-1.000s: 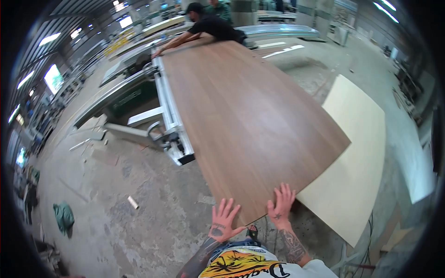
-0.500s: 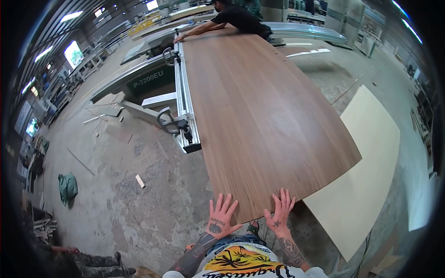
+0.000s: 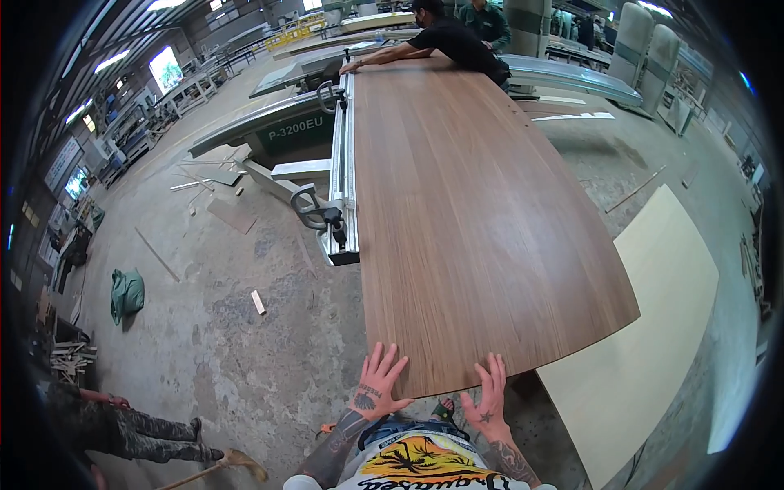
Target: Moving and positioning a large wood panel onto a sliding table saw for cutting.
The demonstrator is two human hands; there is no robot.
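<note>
Stained, patchy grey concrete floor (image 3: 204, 327) extends throughout the workshop, with a bright window (image 3: 166, 69) at far left, strip lights (image 3: 112, 60) beneath a dark ribbed roof (image 3: 122, 33), and a thick greyish column (image 3: 527, 28) at the far side.

Free passage lies over the broad middle of the brown panel (image 3: 482, 220). Along its far left edge a metal rail (image 3: 347, 163) stands in the way; at the far end, a leaning co-worker (image 3: 457, 41) does.
</note>
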